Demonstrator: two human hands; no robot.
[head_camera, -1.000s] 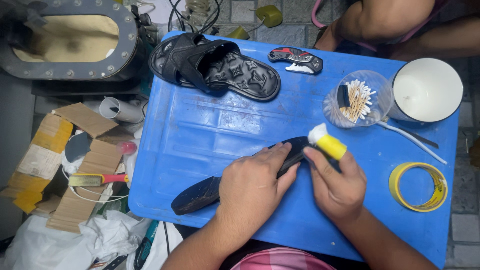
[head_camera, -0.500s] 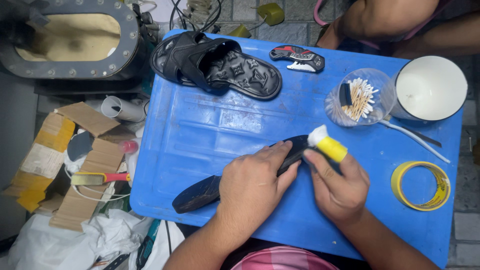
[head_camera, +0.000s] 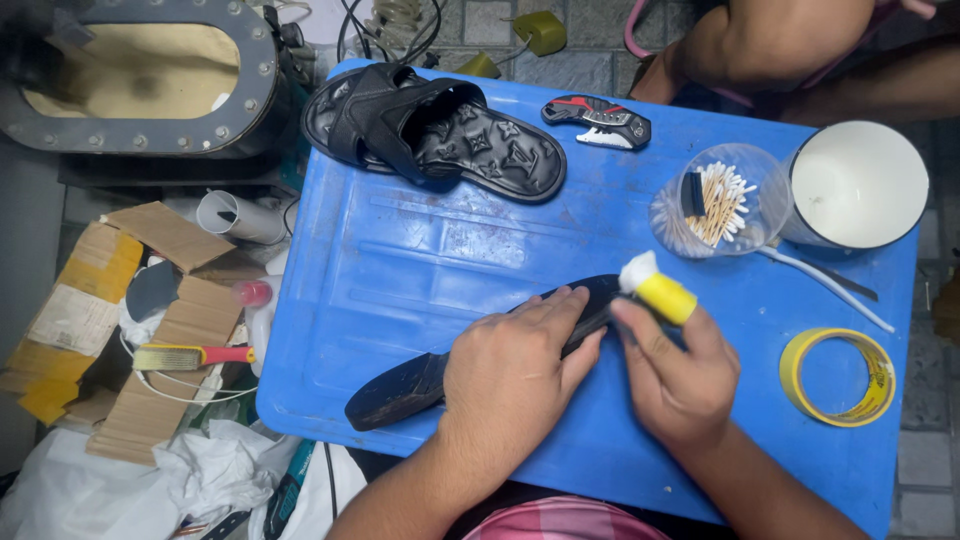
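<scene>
Blue plastic makes up the tabletop (head_camera: 420, 270), set low over a tiled floor crowded with clutter. Near its front edge lies a dark shoe sole (head_camera: 400, 388), running slantwise from the front left toward the middle. The person's left hand (head_camera: 515, 375) lies flat over the middle of that sole, fingers close together and pressing it down. The right hand (head_camera: 680, 375) is just beside it, pinching a small yellow bottle with a white cap (head_camera: 655, 288) between thumb and fingers, the cap end touching the upper end of the sole. At the back edge rests a black sandal (head_camera: 440, 135), and to its right a small red and black cutter (head_camera: 597, 120). Toward the back right corner stands a clear cup of cotton swabs (head_camera: 712, 200), touching a white cup (head_camera: 858, 185) at the right edge. A roll of yellow tape (head_camera: 838, 376) lies flat near the right edge, well apart from the hands. Off the left edge, on the floor, sit flattened cardboard (head_camera: 100, 300) and a small brush with a red handle (head_camera: 190, 357)
</scene>
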